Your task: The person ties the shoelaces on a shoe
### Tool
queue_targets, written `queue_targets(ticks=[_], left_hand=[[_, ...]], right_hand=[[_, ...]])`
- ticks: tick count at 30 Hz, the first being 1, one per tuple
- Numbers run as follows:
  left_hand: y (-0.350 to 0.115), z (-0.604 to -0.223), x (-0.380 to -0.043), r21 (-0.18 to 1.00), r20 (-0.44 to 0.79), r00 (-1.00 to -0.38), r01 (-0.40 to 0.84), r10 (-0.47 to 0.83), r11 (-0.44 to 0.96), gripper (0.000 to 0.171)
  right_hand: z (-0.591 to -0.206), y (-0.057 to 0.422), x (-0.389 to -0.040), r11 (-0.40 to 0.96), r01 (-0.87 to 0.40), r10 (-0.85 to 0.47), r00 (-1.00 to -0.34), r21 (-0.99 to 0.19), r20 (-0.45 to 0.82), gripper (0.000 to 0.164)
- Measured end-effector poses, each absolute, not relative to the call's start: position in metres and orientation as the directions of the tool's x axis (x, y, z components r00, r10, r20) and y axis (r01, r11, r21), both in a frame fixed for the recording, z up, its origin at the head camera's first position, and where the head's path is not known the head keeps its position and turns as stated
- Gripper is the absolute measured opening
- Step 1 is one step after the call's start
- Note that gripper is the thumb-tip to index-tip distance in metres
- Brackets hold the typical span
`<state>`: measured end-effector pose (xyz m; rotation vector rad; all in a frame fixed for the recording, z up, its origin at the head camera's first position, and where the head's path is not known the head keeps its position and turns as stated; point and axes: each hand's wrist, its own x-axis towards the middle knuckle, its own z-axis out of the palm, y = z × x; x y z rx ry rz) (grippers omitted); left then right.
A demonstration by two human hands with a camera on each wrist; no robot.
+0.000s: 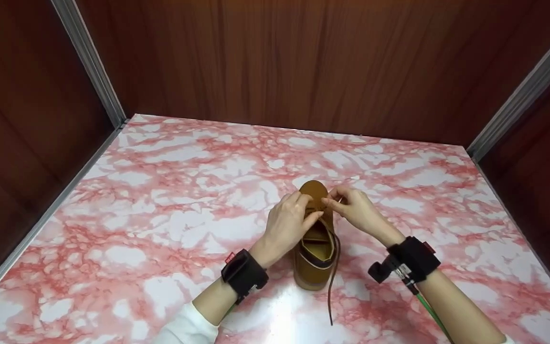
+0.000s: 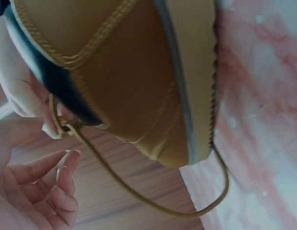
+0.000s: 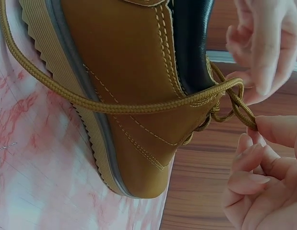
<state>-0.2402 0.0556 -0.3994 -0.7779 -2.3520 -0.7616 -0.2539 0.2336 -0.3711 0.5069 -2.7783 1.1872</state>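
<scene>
A tan lace-up boot with a dark padded collar stands upright, toe pointing away. My right hand, on its right, pinches a loop of the brown shoelace between thumb and fingertip above the tongue. From the left side, my left hand reaches over the boot opening, its thumb beside the lace. A gap shows between left thumb and loosely bent fingers; any contact with the lace is hard to make out. In the left wrist view, another lace strand curves down to the table.
The boot stands on a table with a red-and-white marbled top. Dark wood panels enclose the back and both sides, with metal strips at the corners. One lace end trails on the table towards me.
</scene>
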Motion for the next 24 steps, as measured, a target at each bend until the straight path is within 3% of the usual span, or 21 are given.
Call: queue_targets(ticks=[8, 24], left_hand=[[0.059, -0.405, -0.248, 0.369, 0.625, -0.695, 0.665, 0.356, 0.650, 0.030], [0.064, -0.410, -0.254, 0.464, 0.610, -0.722, 0.660, 0.327, 0.592, 0.014]], right_hand=[[-0.372, 0.233, -0.255, 0.635, -0.345, -0.277, -0.937, -0.692, 0.213, 0.015], [-0.370, 0.226, -0.255, 0.591, -0.395, -0.308, -0.916, -0.704, 0.255, 0.012]])
